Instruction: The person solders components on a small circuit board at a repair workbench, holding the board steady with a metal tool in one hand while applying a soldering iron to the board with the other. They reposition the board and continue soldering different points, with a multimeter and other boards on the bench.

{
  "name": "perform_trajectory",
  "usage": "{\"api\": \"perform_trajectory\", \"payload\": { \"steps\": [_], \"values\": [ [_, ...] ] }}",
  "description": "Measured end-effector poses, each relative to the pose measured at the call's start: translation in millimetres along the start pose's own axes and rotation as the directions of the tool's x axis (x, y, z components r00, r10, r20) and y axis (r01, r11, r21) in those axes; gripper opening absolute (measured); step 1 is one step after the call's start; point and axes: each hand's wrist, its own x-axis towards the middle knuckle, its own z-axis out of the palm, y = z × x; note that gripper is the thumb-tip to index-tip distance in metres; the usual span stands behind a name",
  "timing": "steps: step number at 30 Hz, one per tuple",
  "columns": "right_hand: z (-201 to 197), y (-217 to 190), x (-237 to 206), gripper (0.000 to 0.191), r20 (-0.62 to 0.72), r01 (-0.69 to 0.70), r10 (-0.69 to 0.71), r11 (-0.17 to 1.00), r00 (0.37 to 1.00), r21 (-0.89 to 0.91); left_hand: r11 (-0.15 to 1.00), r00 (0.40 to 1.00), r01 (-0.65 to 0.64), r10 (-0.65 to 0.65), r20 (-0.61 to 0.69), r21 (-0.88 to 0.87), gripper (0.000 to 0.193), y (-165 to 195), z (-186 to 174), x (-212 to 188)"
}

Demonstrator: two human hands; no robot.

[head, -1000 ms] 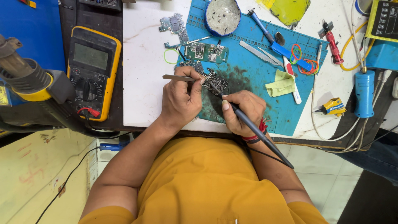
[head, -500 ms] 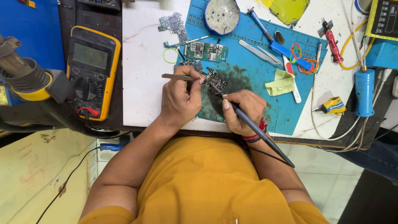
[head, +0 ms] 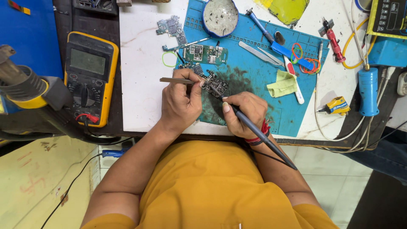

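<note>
Brightness: bright, even daylight-like light over the whole desk.
Shadows: soft and short, a faint one under the left hand and right hand.
Glare: a mild sheen on the white desk top and on the round metal dish.
Sharpness: crisp in the middle; no motion blur.
Edges: wide-lens bending, with the heat gun at the left looming large and slightly soft.

The soldering iron's tip is too fine to trace against the dark circuit board, partly covered by the left hand. The right hand hides the iron's grip. At upper right, a black device is cut off by the frame edge.
</note>
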Motion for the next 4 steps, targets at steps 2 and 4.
{"api": "perform_trajectory", "payload": {
  "steps": [2,4],
  "values": [
    [0.4,0.3,-0.3,0.007,0.000,-0.002,0.002,1.000,1.000,0.001,1.000,1.000,0.000,0.000,-0.003,0.005,0.015,-0.6,0.3,-0.1],
    [0.3,0.4,-1.3,0.007,0.001,-0.011,0.011,1.000,1.000,-0.002,1.000,1.000,0.002,-0.002,-0.009,0.007,0.016,-1.0,0.7,-0.8]
  ]
}}
